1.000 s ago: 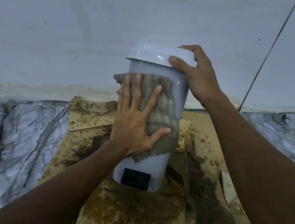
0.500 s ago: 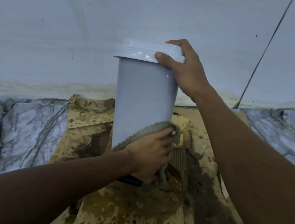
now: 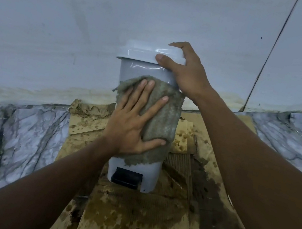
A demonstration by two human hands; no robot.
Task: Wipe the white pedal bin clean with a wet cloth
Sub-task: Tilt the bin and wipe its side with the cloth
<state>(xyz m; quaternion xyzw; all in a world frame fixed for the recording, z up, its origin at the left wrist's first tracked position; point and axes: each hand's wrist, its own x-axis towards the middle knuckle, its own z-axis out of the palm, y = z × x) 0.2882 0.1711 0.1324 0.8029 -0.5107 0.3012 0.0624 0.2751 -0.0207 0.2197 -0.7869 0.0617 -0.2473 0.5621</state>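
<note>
- Marble floor (image 3: pixel 12 130) lies open left of the stained cardboard (image 3: pixel 127 221), whose far edge meets the wall (image 3: pixel 62 18).
- The left hand (image 3: pixel 132 123), fingers straight and spread, presses the grey cloth (image 3: pixel 164 116) flat against the front of the white pedal bin (image 3: pixel 144 68).
- The bin stands mid-cardboard, glossy, with its black pedal (image 3: pixel 127 177) facing the camera.
- The right hand (image 3: pixel 189 76) clasps its closed lid (image 3: pixel 143 52).

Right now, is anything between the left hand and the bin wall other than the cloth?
Nothing visible. The left hand presses the cloth flat on the bin front; the right hand grips the lid rim, clear of it.
</note>
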